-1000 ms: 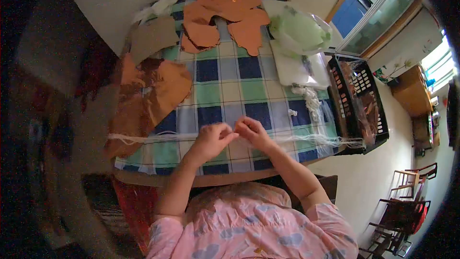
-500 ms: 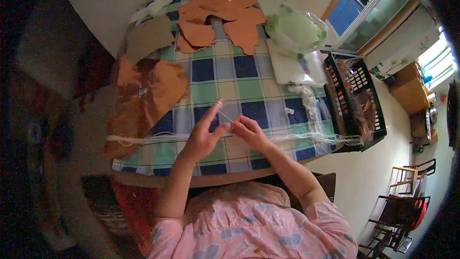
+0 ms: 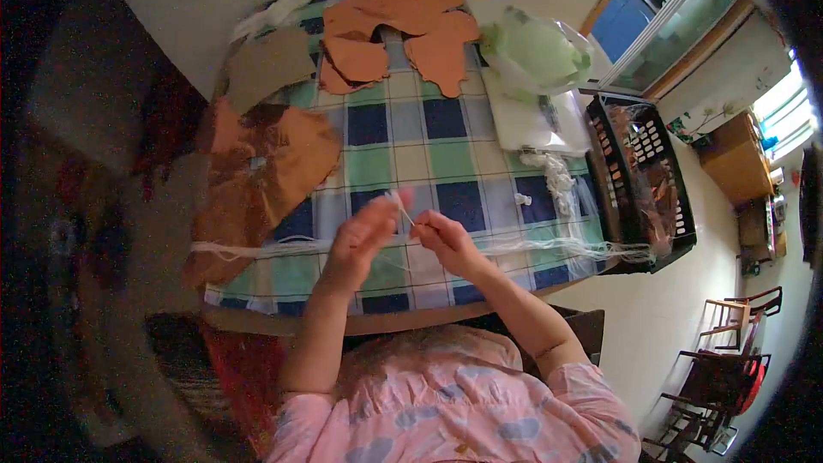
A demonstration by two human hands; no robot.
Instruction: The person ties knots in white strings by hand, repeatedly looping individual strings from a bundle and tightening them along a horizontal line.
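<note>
A short length of white string [image 3: 405, 210] runs between my two hands above the table. My right hand [image 3: 447, 242] is closed, its thumb and forefinger pinching one end of the string. My left hand [image 3: 363, 233] is smeared by motion, with the string at its forefinger tip; how its fingers are closed does not show. Below both hands, a long bundle of white strings [image 3: 557, 245] stretches across the checked tablecloth [image 3: 446, 170]. Part of the bundle is hidden behind my hands. A small white knotted piece [image 3: 523, 199] lies to the right.
Orange-brown cut sheets [image 3: 291, 150] lie at left, more brown pieces [image 3: 439, 47] at the back. On the right are a greenish plastic bag [image 3: 536, 51], a white flat stack [image 3: 540, 124], tangled white string [image 3: 559, 180] and a black basket [image 3: 647, 141] at the table's edge.
My left hand has turned, and its raised forefinger has come down and closer to my right hand. The right hand keeps its pinch on the string, almost in place.
</note>
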